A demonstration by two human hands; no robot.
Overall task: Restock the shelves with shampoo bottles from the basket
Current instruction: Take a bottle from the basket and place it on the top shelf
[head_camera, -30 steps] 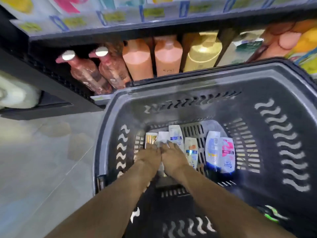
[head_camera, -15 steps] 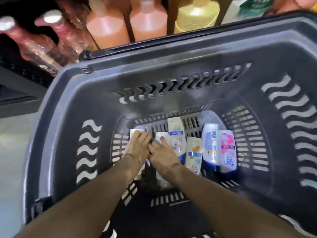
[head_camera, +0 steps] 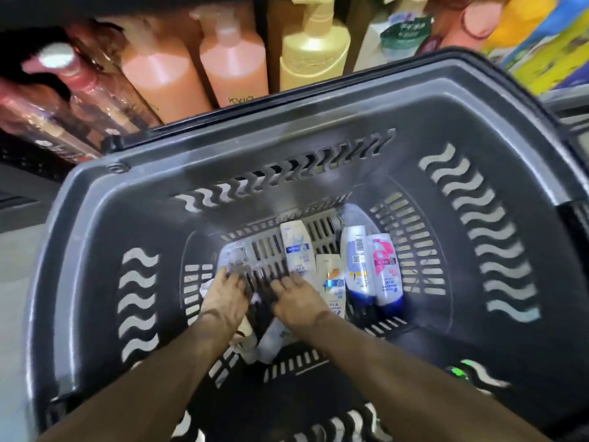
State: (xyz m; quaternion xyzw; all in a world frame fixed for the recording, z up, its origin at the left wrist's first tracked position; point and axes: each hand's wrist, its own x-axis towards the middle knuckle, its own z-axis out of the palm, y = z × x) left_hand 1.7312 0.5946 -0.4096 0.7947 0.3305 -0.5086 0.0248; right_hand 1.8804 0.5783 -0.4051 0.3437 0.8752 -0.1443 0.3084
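A dark grey shopping basket [head_camera: 287, 122] fills the head view. On its slotted floor lie a white bottle with a blue label [head_camera: 298, 247], a cream bottle [head_camera: 333, 282], a white and blue bottle with a barcode [head_camera: 357, 263] and a pink-labelled bottle [head_camera: 385, 269]. My left hand [head_camera: 224, 298] curls over a small bottle; only a white edge [head_camera: 206, 287] shows beside its fingers. My right hand [head_camera: 296, 299] grips a white shampoo bottle whose lower end [head_camera: 271, 341] sticks out under the wrist. The two hands sit side by side near the basket floor.
Right behind the basket's far rim is a shelf with two peach pump bottles [head_camera: 159, 74] [head_camera: 236, 65], a yellow pump bottle [head_camera: 314, 55], clear pinkish bottles [head_camera: 79, 87] at the left and colourful packs [head_camera: 541, 52] at the right. Pale floor [head_camera: 19, 282] lies left of the basket.
The camera has come closer to the basket. Both hands have closed on the two left bottles and drawn them back toward me, baring the slotted floor where they lay.
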